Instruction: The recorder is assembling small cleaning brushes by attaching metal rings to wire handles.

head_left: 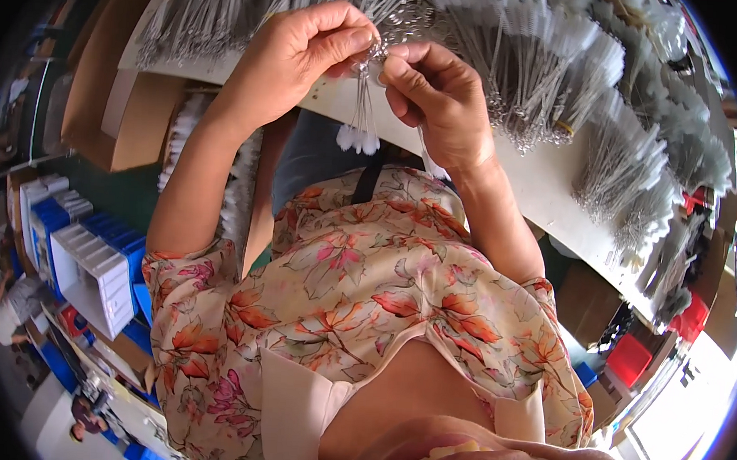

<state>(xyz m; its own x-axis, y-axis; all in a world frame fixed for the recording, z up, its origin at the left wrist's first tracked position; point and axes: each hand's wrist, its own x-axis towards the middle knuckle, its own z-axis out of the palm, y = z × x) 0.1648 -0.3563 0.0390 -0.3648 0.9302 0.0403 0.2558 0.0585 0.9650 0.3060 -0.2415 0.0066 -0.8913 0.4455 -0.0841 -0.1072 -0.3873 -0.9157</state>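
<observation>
My left hand [299, 47] and my right hand [438, 96] meet above the white worktable [546, 185]. Both pinch the looped wire tops of a small bunch of thin wire brushes [362, 105]. The wires hang straight down between my hands and end in white fluffy tips just over the table's near edge. Right behind my fingers lie big heaps of the same wire brushes [510, 71], spread across the table.
More bundles of white-tipped brushes [637, 186] run along the table to the right. A cardboard box [102, 74] holding brushes stands at the left. Blue and white plastic trays [91, 265] sit on the floor at lower left. Red containers [628, 356] lie at the right.
</observation>
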